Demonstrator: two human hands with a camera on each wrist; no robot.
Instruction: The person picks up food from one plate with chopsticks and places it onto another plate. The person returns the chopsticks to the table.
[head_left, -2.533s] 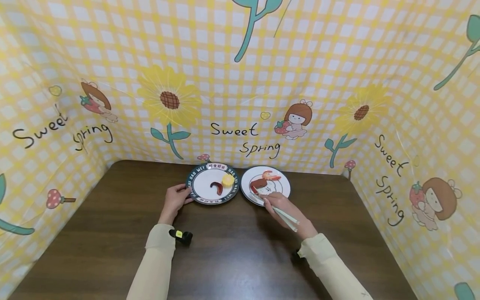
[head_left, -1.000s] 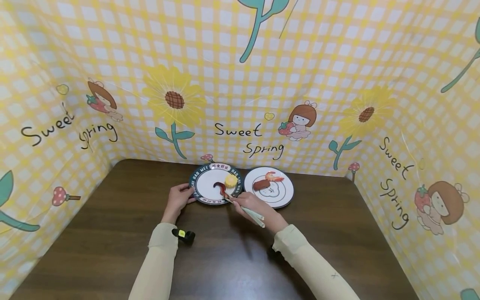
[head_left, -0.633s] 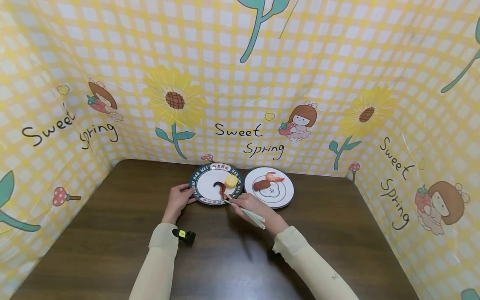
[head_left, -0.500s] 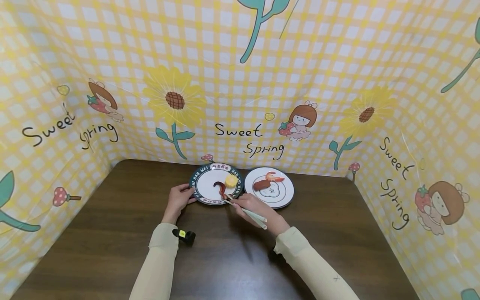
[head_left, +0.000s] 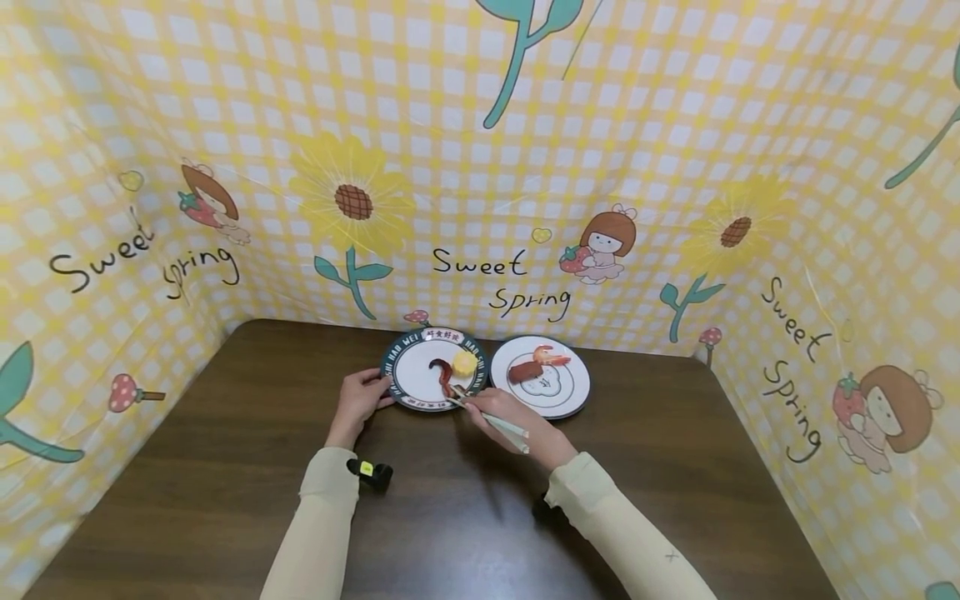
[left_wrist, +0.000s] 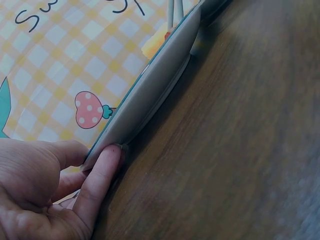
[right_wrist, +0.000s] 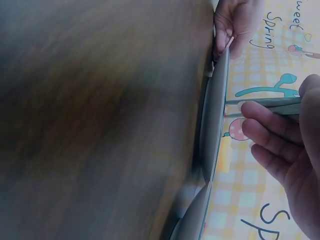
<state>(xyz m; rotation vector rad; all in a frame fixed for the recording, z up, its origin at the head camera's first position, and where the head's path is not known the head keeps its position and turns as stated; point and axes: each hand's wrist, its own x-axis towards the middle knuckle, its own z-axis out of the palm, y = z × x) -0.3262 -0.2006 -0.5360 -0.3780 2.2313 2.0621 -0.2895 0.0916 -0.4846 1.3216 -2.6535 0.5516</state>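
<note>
My left hand (head_left: pixel 358 404) grips the left edge of a green-rimmed white plate (head_left: pixel 411 375); in the left wrist view, thumb and fingers pinch the plate's rim (left_wrist: pixel 150 95). Pale green chopsticks (head_left: pixel 504 430) are held in my right hand (head_left: pixel 513 415). Their tips reach low over this plate, at the lower end of a curved dark-red food piece (head_left: pixel 445 377). Whether the tips still clasp a separate red piece there is too small to tell. A round yellow food piece (head_left: pixel 464 364) lies beside it. In the right wrist view the chopsticks (right_wrist: pixel 275 102) point down at the plate.
Close on the right stands a second white plate (head_left: pixel 566 392) with a line drawing, bearing a shrimp (head_left: pixel 551 356) and a brown block of food (head_left: pixel 524 372). Both plates are at the back of the brown table (head_left: pixel 420 517), against the checked cloth (head_left: pixel 465 183).
From over the right plate, my right hand has moved left with the chopsticks, carrying a red piece to the green-rimmed plate. Lately it hardly moves. My left hand keeps its hold on the rim.
</note>
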